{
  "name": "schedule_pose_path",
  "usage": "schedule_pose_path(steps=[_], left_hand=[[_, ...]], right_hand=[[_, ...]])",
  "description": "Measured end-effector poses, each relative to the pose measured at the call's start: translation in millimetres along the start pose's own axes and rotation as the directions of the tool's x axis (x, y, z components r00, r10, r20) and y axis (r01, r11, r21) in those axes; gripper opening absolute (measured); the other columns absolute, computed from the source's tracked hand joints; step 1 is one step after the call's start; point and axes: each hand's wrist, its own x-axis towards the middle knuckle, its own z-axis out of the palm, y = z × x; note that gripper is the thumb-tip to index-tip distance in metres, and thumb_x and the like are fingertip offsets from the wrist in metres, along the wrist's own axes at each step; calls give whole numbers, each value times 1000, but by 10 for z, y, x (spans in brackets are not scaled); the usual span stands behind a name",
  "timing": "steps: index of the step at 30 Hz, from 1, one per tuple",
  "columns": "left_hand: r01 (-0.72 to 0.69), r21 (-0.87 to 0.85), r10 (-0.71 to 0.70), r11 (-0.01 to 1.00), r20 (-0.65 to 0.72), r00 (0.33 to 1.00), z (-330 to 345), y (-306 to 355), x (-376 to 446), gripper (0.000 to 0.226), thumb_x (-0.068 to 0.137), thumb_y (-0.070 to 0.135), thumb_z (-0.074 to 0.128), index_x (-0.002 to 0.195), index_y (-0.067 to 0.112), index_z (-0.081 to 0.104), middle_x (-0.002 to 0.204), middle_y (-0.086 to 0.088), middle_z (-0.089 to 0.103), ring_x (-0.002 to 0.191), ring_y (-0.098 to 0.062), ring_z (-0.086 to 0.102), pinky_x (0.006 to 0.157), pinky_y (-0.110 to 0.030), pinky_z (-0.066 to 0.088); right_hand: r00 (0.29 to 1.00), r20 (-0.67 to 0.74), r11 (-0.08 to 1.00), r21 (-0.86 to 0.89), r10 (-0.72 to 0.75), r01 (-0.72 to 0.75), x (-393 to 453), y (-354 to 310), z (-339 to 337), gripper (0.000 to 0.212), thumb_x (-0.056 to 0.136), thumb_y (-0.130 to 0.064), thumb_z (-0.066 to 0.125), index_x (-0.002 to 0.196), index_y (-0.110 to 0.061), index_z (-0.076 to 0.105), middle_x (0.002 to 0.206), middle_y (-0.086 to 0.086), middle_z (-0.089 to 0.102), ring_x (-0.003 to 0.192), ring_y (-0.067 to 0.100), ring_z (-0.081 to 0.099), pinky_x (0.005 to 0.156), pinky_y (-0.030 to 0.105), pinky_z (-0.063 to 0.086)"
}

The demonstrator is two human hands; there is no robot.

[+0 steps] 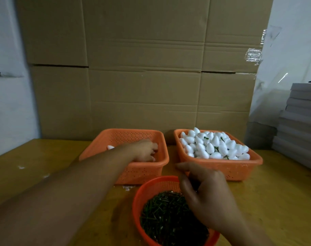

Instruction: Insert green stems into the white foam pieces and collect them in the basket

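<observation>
Head view: left hand reaches into left orange basket, centre frame, fingers curled down among few white foam pieces; blurred, can't tell if gripping. Right hand hovers over round orange basket at bottom centre, full of green stems; fingers loosely bent, thumb & forefinger close together, can't tell if pinching stem. Right orange basket heaped w/ stemmed foam pieces. All on yellow table, cardboard boxes behind.
</observation>
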Motion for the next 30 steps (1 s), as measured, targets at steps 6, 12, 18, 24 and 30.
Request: schedule_pose_path(steps=[6,12,18,24,30], left_hand=[[128,-75,-125,989,44,991,55,51,104,35,105,32,47,133,13,55,131,-10,61,120,-29,59,104,-42,46],[151,8,-151,989,89,985,59,64,163,34,101,22,50,131,9,59,132,-11,60,118,-31,59,103,-46,48],[196,-62,-194,979,31,980,99,48,231,32,106,27,34,92,22,62,105,-9,70,99,-26,66,96,-45,49],[111,60,-115,992,79,990,79,13,213,23,100,16,49,119,16,62,130,-8,61,114,-27,60,103,-46,47],[-98,16,100,995,-129,987,-43,-20,43,17,97,14,61,88,28,56,106,0,64,87,-17,58,69,-30,44]], right_hand=[[1000,-5,1000,-8,-6,6,-17,-76,18,24,86,-33,58,105,-32,72,49,-21,50,43,-1,48,48,13,31],[999,11,998,-59,30,-29,-20,-83,29,24,85,-36,57,103,-34,73,50,-20,52,43,-1,45,48,25,40],[997,40,996,-74,59,-56,-21,-100,56,23,83,-38,57,100,-37,72,51,-23,54,45,0,48,48,27,43],[998,46,995,-88,45,-40,-20,-104,49,22,84,-39,57,99,-37,73,51,-22,56,45,1,50,48,28,45],[997,45,993,-105,56,-51,-20,-97,57,22,83,-40,57,100,-39,71,57,-21,63,51,3,58,49,29,47]])
